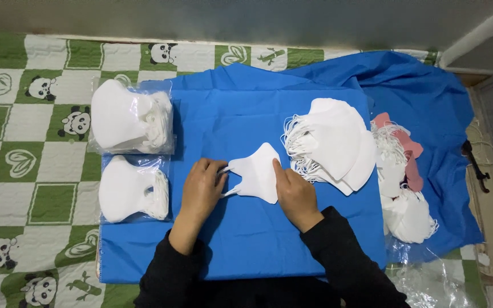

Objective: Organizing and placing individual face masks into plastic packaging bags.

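White mask [258, 172] beside mask pile [332, 142]

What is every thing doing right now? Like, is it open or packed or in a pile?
Mask: flat on the blue cloth, both hands on it.
Left hand: fingers at the mask's ear loops.
Right hand: pressing the mask's right edge.
Loose white pile: fanned out, unpacked.
Top bag: full of masks.
Bottom bag: full of masks.
Right pile: white and pink masks, messy heap.
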